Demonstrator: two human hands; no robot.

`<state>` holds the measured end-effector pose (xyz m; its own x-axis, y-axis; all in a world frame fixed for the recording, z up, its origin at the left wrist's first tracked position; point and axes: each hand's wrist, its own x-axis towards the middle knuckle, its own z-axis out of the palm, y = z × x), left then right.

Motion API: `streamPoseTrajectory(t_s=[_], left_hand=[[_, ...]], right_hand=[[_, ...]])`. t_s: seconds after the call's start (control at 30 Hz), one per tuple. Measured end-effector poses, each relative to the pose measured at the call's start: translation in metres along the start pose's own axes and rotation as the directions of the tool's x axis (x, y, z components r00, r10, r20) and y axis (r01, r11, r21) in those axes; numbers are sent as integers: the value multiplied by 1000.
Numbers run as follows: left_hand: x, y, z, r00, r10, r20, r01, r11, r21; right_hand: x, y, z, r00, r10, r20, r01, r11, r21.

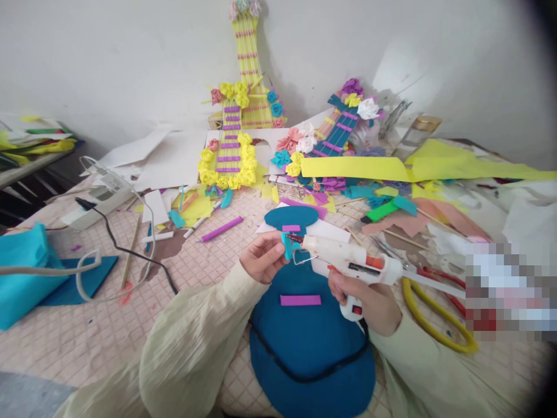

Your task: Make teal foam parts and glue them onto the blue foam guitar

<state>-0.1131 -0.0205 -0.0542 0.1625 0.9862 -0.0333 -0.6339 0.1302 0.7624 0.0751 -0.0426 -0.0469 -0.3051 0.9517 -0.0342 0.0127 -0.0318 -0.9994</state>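
Between the fingertips of my left hand [263, 256] is a small turquoise paper piece [288, 246]. My right hand [366, 299] grips a white hot glue gun [342, 251], its dark nozzle touching or very close to the paper. A clear glue stick [433, 283] sticks out of the gun's back end. Below both hands lies a blue guitar-shaped cutout [300, 342], partly hidden by them. Purple strips [300, 300] sit across its body and upper part. The gun's black cord loops over the lower body.
Finished paper guitars with flowers [232, 139] lean at the back wall. Yellow crepe paper [354, 168] and scraps spread behind. A power strip [98, 206] with cables and turquoise paper [30, 273] lie left. At right are scissors with yellow handles [435, 325] and several sticks.
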Motion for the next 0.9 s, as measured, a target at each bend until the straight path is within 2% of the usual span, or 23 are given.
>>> streamPoseTrajectory(t_s=[0.6,0.9], left_hand=[[0,0,-1,999,3,34,-4,1000,8],[0,0,0,1000,-17,5,17,1000,2]], right_hand=[[-1,0,0,1000,2,-23,-3,999,-40],[-3,0,0,999,17,-41,-19,999,-40]])
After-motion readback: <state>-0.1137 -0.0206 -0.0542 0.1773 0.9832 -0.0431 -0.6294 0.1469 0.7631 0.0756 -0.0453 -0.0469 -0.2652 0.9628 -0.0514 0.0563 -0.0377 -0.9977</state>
